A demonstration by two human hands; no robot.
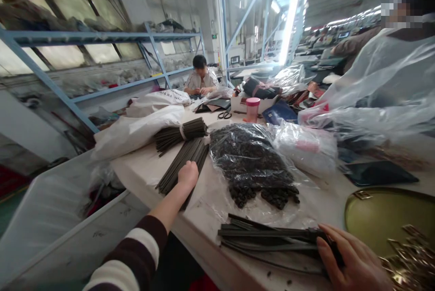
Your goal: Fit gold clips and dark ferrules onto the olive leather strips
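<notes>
My left hand [188, 174] is closed at the right side of a flat pile of long dark strips [180, 164], with its fingers curled around some of them. Just behind lies another bundle of dark strips [193, 128], tied with a pale band. At the table's near edge my right hand [350, 254] grips the right end of a loose bunch of dark strips [265, 236]; they fan out to the left on the table. Between the two hands, an open clear plastic bag [251, 155] spills small black pieces [278, 196] from its near side.
At the right is an olive-coloured tray [367, 214] with metal buckles [408, 254]. Farther back are a dark flat pouch [382, 173], a pink-lidded cup [252, 109] and scissors [224, 115]. White sacks [142, 128] line the left edge. One person [201, 78] sits opposite, another at right.
</notes>
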